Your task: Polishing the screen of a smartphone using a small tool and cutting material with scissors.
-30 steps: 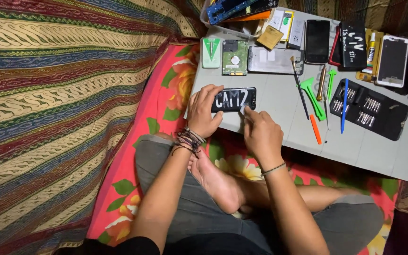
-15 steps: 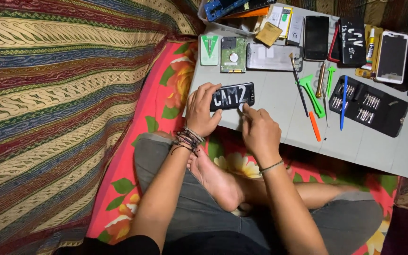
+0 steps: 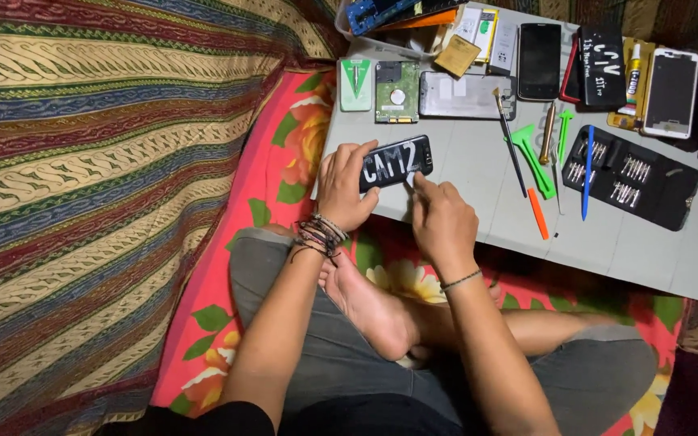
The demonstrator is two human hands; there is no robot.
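A black phone [image 3: 395,162] lies on the grey surface [image 3: 478,202], centre frame. The left hand [image 3: 347,187] grips its left end; the right hand [image 3: 443,222] pinches its lower right corner. It looks light, stiff, slippery, fragile; edges seem the safest hold.

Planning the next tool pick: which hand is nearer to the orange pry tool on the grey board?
Right. The right hand sits at the black phone, just left of the orange pry tool; the left hand grips the phone's far end.
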